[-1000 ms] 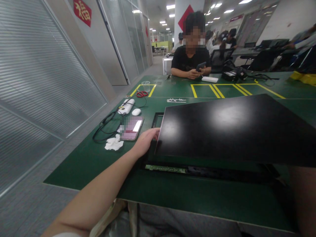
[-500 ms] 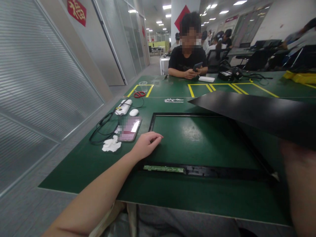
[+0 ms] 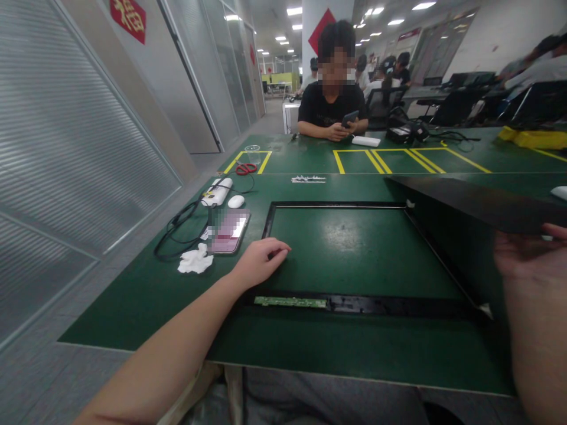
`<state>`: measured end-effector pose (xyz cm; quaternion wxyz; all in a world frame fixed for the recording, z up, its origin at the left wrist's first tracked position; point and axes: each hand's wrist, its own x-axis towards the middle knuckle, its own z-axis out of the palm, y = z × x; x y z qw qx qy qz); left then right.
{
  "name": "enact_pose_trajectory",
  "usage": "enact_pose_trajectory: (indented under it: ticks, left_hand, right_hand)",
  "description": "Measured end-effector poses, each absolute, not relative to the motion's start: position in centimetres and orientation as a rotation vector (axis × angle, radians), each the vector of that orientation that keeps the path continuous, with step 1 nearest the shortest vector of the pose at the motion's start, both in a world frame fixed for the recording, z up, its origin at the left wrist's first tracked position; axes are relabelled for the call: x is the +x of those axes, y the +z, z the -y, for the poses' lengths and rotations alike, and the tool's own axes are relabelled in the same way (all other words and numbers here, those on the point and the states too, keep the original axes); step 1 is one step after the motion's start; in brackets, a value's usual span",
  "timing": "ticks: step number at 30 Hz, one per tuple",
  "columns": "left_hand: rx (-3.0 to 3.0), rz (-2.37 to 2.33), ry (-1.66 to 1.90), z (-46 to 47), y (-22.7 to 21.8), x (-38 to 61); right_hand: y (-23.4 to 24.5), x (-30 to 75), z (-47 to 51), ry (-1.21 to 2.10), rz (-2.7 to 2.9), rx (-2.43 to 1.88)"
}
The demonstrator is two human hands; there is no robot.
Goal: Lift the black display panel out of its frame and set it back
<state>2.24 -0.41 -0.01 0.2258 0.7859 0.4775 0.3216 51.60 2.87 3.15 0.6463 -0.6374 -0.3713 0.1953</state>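
A thin, flat black panel [image 3: 469, 203], gripped by the fingers of the right hand [image 3: 527, 262], slants at the hollow rectangular black frame's [image 3: 341, 205] right side, opposite the empty, loosely curled left hand [image 3: 261, 262].

A crumpled tissue [image 3: 195, 260] lay just beside a phone [image 3: 229, 232], and red-handled scissors [image 3: 246, 169] rested near a clear cup [image 3: 252, 156].

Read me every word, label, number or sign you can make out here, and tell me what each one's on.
"福": on the red diamond sign, upper left.
Black shirt across the table: lettering too blurred to read.
Phone on the table: screen pixelated, unreadable.
Green circuit board: any markings too small.
Black panel: none visible.
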Motion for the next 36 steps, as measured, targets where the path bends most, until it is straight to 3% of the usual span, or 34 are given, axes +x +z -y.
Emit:
enact_pose_trajectory:
  ticks: [3, 14, 21, 36]
  left_hand:
    - [2.180, -1.330, 0.851, 0.4, -0.1, 2.2]
    - [2.206, -1.346, 0.813, 0.2, -0.2, 2.0]
    - [2.260, -1.348, 0.757, 0.3, -0.3, 2.0]
    - [2.309, -1.333, 0.699, 0.3, -0.2, 2.0]
  right_hand:
    - [3.7, 50.5, -2.5, 0.588, 0.583, -1.292]
    - [3.3, 50.7, -3.0, 0.657, 0.554, -1.342]
    - [1.8, 51.1, -4.1, 0.704, 0.085, -0.928]
    - [0.4, 51.9, -4.6, 0.746, -0.067, -1.043]
